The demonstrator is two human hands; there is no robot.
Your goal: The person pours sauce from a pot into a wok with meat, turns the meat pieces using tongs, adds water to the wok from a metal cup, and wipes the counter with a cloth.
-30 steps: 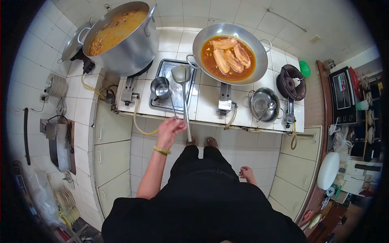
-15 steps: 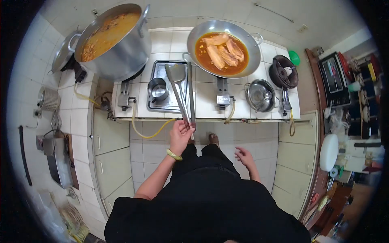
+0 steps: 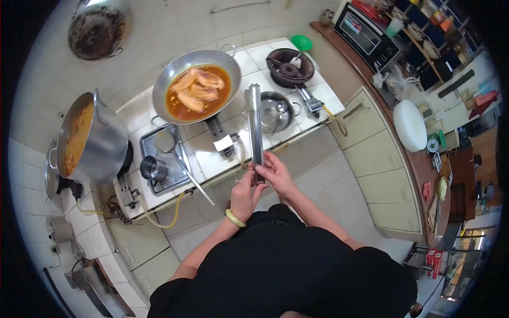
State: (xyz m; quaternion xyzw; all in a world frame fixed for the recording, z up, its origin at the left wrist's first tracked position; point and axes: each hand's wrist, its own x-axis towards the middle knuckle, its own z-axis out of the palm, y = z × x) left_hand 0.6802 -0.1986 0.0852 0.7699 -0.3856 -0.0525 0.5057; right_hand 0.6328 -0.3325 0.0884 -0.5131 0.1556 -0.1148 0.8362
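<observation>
A pair of long metal tongs [image 3: 256, 124] points away from me, its arms close together, with both my hands at its near end. My left hand [image 3: 245, 199] is closed around the end, a bracelet on its wrist. My right hand [image 3: 278, 175] grips the tongs from the right, just above the left. Beyond the hands stands a wide wok [image 3: 159, 87] with meat pieces [image 3: 196, 90] in reddish-brown sauce. The tongs pass in front of a steel pot [image 3: 286, 108] with a ladle-like utensil in it.
A metal tray [image 3: 150, 137] holds a small pot [image 3: 154, 168] and a spatula [image 3: 165, 142], whose handle overhangs the counter edge. A tall stockpot [image 3: 108, 146] of soup or stew stands left. A bare burner [image 3: 289, 68] is at back right, and yellow hoses [image 3: 175, 216] hang along the front.
The tongs have come off the tray into both hands, and my right hand has joined the left. The spatula stays on the tray. My view has turned to the right.
</observation>
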